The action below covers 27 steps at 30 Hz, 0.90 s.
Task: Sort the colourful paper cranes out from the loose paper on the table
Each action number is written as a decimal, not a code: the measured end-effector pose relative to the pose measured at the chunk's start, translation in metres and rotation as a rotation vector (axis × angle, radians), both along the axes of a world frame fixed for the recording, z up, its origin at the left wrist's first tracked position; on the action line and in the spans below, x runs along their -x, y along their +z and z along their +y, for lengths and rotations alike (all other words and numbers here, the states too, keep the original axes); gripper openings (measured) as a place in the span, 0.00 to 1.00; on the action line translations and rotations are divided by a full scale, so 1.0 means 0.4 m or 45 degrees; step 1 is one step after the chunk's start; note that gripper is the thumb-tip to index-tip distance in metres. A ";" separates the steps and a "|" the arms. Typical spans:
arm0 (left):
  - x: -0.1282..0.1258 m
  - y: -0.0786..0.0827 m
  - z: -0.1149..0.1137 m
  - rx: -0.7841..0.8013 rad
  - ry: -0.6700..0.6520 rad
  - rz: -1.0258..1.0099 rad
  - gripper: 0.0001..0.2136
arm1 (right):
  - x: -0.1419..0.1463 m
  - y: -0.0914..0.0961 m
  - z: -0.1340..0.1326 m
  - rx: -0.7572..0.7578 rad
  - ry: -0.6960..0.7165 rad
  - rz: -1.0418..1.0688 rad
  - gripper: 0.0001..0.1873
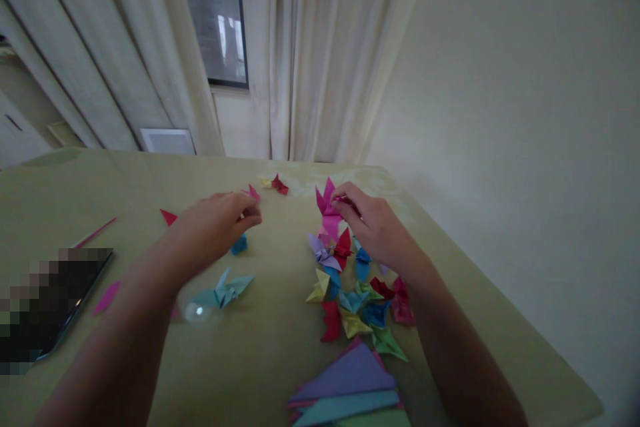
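Note:
My right hand (367,217) pinches a bright pink origami crane (327,203) by one side, at the far end of a cluster of folded paper cranes. In that cluster are a lilac crane (324,252), a dark red one (343,248) and several blue, yellow and green ones. My left hand (225,220) hovers over the table at the left, fingers curled together, with nothing visible in them. Just behind it shows a pink folded piece (253,192), and below it a blue piece (239,244), partly covered. Nearer me sits a light blue crane (225,290).
A stack of coloured paper (345,380) lies at the near edge. Left of my forearm are a black tablet-like device (85,287) and a thin pink stick (97,231). Red and yellow folded pieces (279,184) lie farther back. A wall (525,147) borders the table's right side.

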<state>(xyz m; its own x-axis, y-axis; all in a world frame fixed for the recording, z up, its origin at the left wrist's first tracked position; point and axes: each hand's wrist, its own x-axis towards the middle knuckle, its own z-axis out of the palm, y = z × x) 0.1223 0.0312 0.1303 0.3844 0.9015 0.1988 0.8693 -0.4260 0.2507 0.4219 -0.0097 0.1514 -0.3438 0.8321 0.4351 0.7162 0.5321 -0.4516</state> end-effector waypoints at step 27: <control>-0.128 0.009 -0.034 -0.005 -0.421 -0.474 0.05 | 0.029 -0.027 0.023 0.117 0.274 0.162 0.15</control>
